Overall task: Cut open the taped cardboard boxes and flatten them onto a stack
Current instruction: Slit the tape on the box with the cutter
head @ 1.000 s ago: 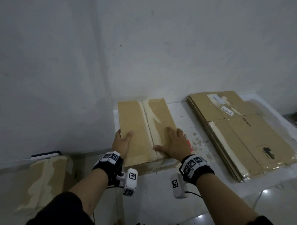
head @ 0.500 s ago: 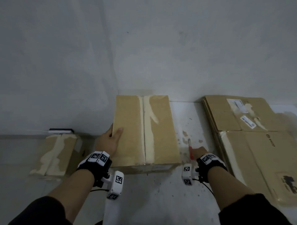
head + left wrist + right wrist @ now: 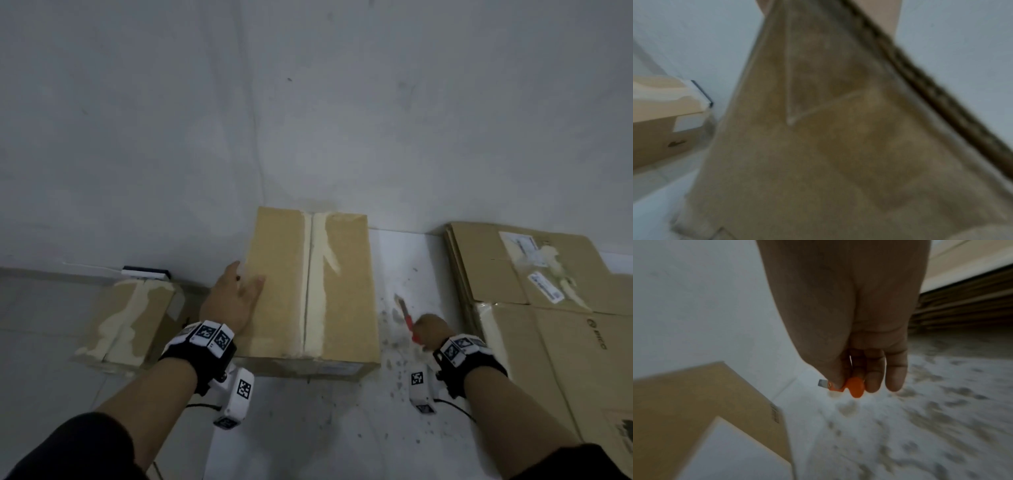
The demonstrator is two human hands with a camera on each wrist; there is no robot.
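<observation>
Fingers (image 3: 875, 369) of the right hand (image 3: 430, 330) are curled round the orange handle of a box cutter (image 3: 406, 317), whose short blade is seen pointing away from the person; in the right wrist view the knife (image 3: 846, 385) is shown pinched between thumb and fingers above the speckled white counter (image 3: 342, 428). Fingers of the left hand (image 3: 236, 298) are laid straight and close together on the top of a taped box (image 3: 308, 291), at its left edge, with the thumb down the left side. This box is stood near the back edge of the counter, against the grey wall (image 3: 308, 102), and its two top flaps are joined by a pale strip of tape (image 3: 313, 284) run down the middle seam. A brown side of the box (image 3: 838, 146) is shown blurred in the left wrist view. A stack of flattened boxes (image 3: 548, 308) is laid along the right edge of the counter, well apart from the taped box, with the knife held between them. A second taped box (image 3: 126, 318) is seen lower down on the floor beyond the left edge of the counter, and a dark flat object (image 3: 145, 272) lies behind it by the wall.
</observation>
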